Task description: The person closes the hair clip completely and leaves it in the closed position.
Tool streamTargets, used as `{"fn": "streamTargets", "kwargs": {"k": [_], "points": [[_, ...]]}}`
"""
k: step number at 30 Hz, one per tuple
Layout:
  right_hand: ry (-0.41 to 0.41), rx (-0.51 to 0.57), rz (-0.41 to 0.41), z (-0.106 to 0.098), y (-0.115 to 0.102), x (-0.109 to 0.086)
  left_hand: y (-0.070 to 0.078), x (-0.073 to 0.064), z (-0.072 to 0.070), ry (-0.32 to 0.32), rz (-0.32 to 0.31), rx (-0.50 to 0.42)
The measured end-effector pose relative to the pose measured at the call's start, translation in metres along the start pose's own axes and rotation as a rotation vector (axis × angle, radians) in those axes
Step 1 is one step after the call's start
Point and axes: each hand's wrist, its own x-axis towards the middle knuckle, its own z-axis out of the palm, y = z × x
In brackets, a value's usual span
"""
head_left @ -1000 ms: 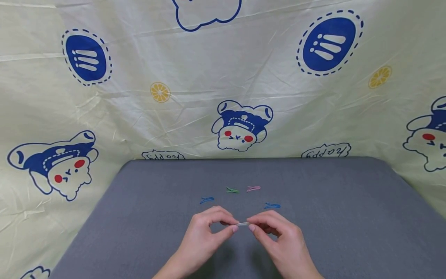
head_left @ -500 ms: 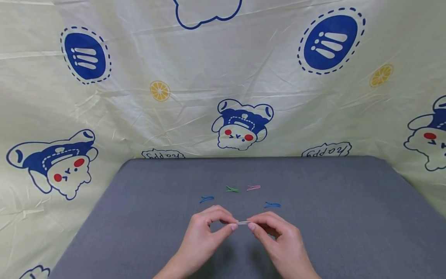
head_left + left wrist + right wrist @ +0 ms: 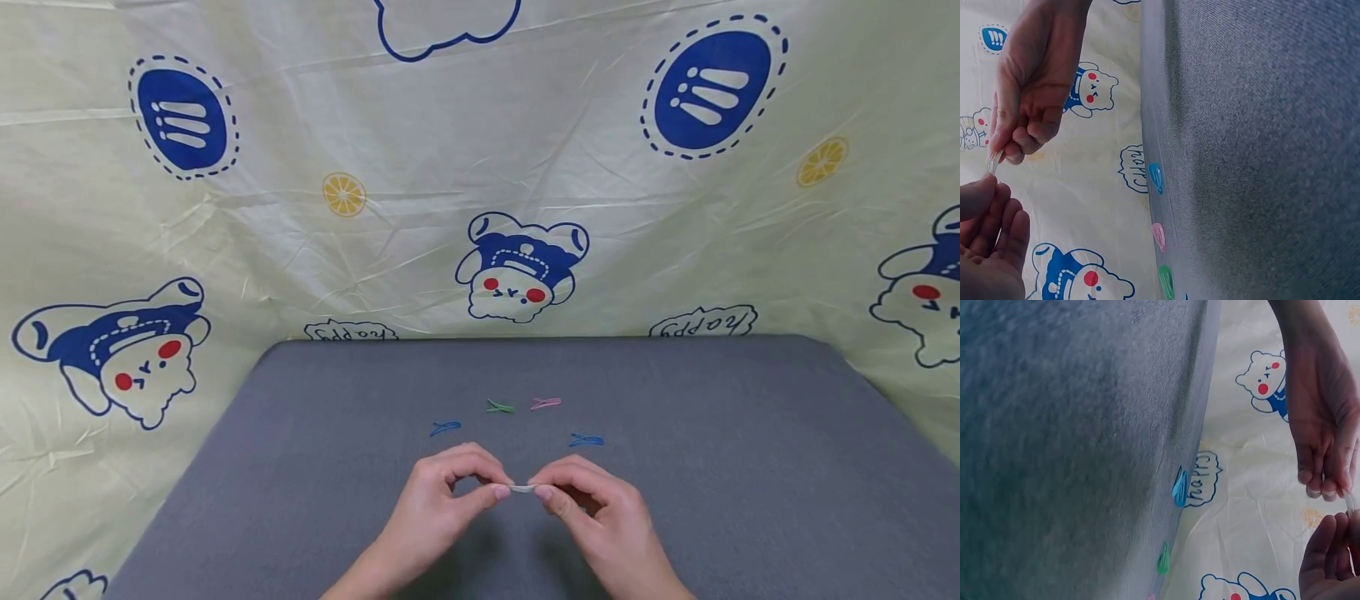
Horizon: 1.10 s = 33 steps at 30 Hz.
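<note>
Between my two hands, above the table, is a small whitish hair snap clip (image 3: 521, 489), its middle bowed slightly downward. My left hand (image 3: 448, 508) pinches its left end between thumb and index finger. The right hand (image 3: 603, 517) pinches the other end the same way. In the left wrist view the clip (image 3: 992, 164) looks pale and see-through, its ends covered by fingertips. Beyond the hands lie a blue snap clip (image 3: 446, 428) at left, a green one (image 3: 500, 407), a pink one (image 3: 546, 403) and another blue one (image 3: 587, 440) at right.
The grey cloth-covered table (image 3: 300, 467) reaches to a far edge. Behind it hangs a pale curtain (image 3: 420, 275) printed with blue cartoon bears and orange slices. The loose clips lie just past my fingers.
The held clip's middle has gone from arched upward to bowed downward. My fingertips have come slightly closer together. The clips on the table stay put.
</note>
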Motion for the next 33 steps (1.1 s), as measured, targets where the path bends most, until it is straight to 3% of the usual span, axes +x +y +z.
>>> {"fn": "streamTargets", "kwargs": {"k": [5,12,20,28,33], "points": [[-0.042,0.031,-0.009,-0.0014,0.003,0.0005,-0.0023,0.0012,-0.0013,-0.023,-0.033,-0.034],[-0.05,0.057,0.081,-0.0018,0.0043,0.003,-0.0031,0.0015,-0.0014,-0.02,-0.126,-0.036],[-0.066,0.081,0.122,-0.003,0.0065,0.005,-0.0024,0.0027,-0.0023,-0.008,-0.173,-0.047],[-0.017,0.13,0.27,-0.0019,0.0057,0.0044,-0.0052,0.0028,-0.0026,-0.019,-0.183,-0.036],[-0.012,0.127,0.277,-0.0013,0.0068,0.0046,-0.0063,0.0021,-0.0024,-0.005,-0.118,0.055]]}}
